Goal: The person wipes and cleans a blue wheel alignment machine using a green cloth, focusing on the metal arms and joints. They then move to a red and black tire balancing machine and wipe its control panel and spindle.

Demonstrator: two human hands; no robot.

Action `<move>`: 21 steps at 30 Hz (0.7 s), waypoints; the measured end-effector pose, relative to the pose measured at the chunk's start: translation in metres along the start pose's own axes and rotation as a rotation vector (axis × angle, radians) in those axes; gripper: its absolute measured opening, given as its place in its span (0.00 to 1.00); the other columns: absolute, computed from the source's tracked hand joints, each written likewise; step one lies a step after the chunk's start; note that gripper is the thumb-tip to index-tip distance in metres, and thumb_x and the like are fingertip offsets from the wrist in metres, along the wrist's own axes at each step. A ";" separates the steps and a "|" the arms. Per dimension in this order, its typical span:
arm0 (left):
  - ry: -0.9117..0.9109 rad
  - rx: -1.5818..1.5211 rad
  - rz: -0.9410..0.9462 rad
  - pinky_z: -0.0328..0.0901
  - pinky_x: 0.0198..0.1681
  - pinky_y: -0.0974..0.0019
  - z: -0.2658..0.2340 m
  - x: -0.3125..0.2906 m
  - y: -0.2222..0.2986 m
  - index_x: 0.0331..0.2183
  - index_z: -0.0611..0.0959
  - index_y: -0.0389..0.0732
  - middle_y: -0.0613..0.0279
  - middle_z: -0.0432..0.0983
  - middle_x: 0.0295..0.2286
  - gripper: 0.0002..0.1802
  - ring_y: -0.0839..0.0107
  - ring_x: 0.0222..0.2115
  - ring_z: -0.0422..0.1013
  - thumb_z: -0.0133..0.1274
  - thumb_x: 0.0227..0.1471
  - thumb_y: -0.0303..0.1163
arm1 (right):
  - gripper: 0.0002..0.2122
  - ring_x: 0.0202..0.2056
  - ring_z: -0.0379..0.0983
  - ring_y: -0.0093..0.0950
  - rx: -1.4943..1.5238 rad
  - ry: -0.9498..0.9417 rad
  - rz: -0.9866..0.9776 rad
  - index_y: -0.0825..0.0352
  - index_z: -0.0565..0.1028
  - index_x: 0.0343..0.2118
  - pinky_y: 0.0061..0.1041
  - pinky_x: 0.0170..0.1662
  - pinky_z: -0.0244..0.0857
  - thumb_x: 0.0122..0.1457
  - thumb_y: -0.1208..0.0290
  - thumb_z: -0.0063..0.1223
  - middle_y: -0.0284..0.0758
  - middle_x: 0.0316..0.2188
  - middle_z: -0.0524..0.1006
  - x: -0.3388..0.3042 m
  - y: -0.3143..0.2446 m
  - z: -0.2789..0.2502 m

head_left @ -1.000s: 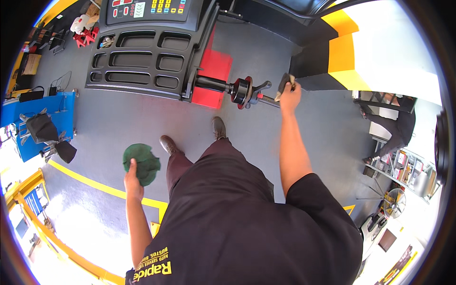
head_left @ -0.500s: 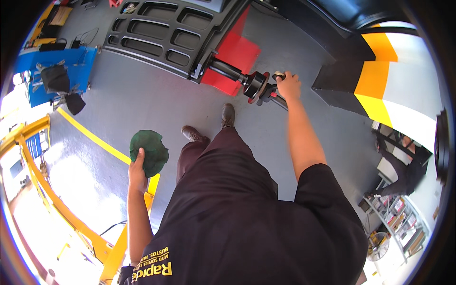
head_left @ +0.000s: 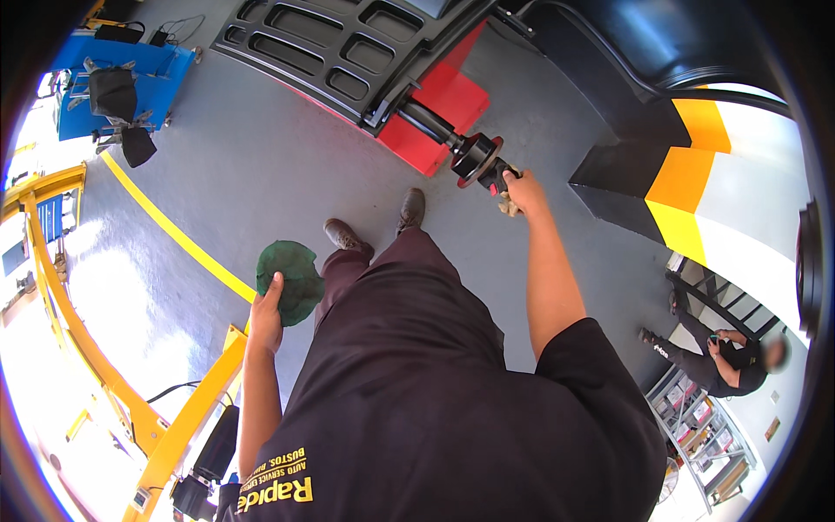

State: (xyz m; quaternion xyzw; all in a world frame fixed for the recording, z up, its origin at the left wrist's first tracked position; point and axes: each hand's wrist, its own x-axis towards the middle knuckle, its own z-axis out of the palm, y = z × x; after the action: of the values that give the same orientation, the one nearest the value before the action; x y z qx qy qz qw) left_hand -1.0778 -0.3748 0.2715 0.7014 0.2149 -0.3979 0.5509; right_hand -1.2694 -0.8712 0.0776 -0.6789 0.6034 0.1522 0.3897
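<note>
My left hand (head_left: 266,315) pinches a dark green, floppy round cloth (head_left: 291,283), thumb on top, fingers hidden beneath it. My right hand (head_left: 524,193) is closed on a black quick-release nut (head_left: 498,177) with a red tab, at the outer end of the wheel balancer's shaft (head_left: 426,122). A black cup with a reddish-brown rim (head_left: 480,159) sits on the shaft just inboard of that hand. Something crumpled and beige (head_left: 508,207) shows under the right fingers; I cannot make out what it is.
The wheel balancer's black tray top (head_left: 313,52) and red base (head_left: 435,139) stand ahead. A striped machine body (head_left: 687,183) is at the right. Yellow lift frame (head_left: 104,357) and a blue machine (head_left: 165,74) lie left. A seated person (head_left: 726,361) is at far right, beside shelves (head_left: 700,418).
My right hand has moved down and inward, its fingers now wrapped round the nut, and the beige thing shows lower. The green cloth has shifted slightly right. The view has turned a little.
</note>
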 end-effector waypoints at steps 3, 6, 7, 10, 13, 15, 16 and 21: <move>-0.007 -0.020 0.011 0.68 0.58 0.59 -0.006 0.001 -0.002 0.59 0.73 0.32 0.51 0.76 0.53 0.35 0.61 0.52 0.75 0.55 0.63 0.51 | 0.25 0.40 0.81 0.39 0.283 -0.014 0.116 0.75 0.71 0.48 0.38 0.28 0.73 0.58 0.59 0.64 0.51 0.38 0.80 -0.025 -0.011 0.010; -0.008 -0.023 0.021 0.68 0.59 0.59 -0.010 0.000 0.004 0.59 0.73 0.32 0.51 0.76 0.53 0.34 0.61 0.53 0.74 0.55 0.64 0.50 | 0.22 0.30 0.78 0.28 0.556 -0.092 0.122 0.71 0.71 0.44 0.35 0.31 0.73 0.55 0.61 0.68 0.42 0.34 0.79 -0.010 0.008 0.015; 0.000 -0.022 0.029 0.67 0.59 0.59 -0.011 -0.002 0.007 0.59 0.73 0.32 0.51 0.76 0.53 0.34 0.61 0.53 0.74 0.54 0.64 0.50 | 0.23 0.30 0.78 0.28 0.601 -0.082 0.101 0.72 0.71 0.44 0.35 0.30 0.72 0.55 0.61 0.68 0.42 0.34 0.80 0.001 0.012 0.016; 0.024 0.012 0.068 0.69 0.59 0.55 -0.014 -0.003 0.014 0.59 0.71 0.29 0.47 0.75 0.54 0.35 0.57 0.54 0.74 0.54 0.64 0.49 | 0.24 0.26 0.77 0.29 0.596 0.115 0.015 0.72 0.70 0.45 0.34 0.28 0.71 0.55 0.61 0.68 0.42 0.33 0.80 0.054 0.032 0.018; 0.015 -0.003 0.038 0.66 0.60 0.57 -0.021 -0.004 0.018 0.60 0.72 0.32 0.51 0.75 0.54 0.34 0.60 0.54 0.73 0.53 0.65 0.49 | 0.24 0.23 0.77 0.30 0.288 0.546 -0.115 0.73 0.70 0.47 0.32 0.25 0.70 0.56 0.62 0.67 0.42 0.33 0.79 0.101 0.038 0.022; 0.025 0.015 0.034 0.68 0.60 0.56 -0.021 -0.007 0.018 0.59 0.71 0.30 0.48 0.75 0.54 0.34 0.58 0.54 0.74 0.53 0.65 0.49 | 0.24 0.25 0.78 0.32 0.132 0.688 -0.179 0.73 0.70 0.49 0.32 0.27 0.71 0.57 0.62 0.66 0.44 0.34 0.79 0.112 0.029 0.019; 0.040 0.020 0.032 0.68 0.59 0.55 -0.023 -0.009 0.015 0.59 0.71 0.29 0.47 0.75 0.54 0.34 0.57 0.54 0.74 0.54 0.65 0.49 | 0.25 0.28 0.79 0.35 0.273 0.572 -0.103 0.73 0.70 0.50 0.34 0.31 0.72 0.58 0.60 0.65 0.45 0.35 0.79 0.107 0.017 0.020; 0.016 0.024 0.034 0.65 0.62 0.58 -0.015 -0.013 0.014 0.62 0.70 0.34 0.52 0.73 0.56 0.35 0.61 0.57 0.71 0.53 0.65 0.50 | 0.26 0.41 0.79 0.48 0.446 0.434 0.011 0.72 0.68 0.54 0.44 0.44 0.72 0.63 0.54 0.57 0.49 0.41 0.79 0.084 -0.015 -0.008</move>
State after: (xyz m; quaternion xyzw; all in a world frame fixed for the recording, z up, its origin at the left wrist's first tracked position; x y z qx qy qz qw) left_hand -1.0699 -0.3628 0.2916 0.7147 0.2026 -0.3852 0.5476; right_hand -1.2386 -0.9359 0.0313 -0.5899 0.6948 -0.1301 0.3903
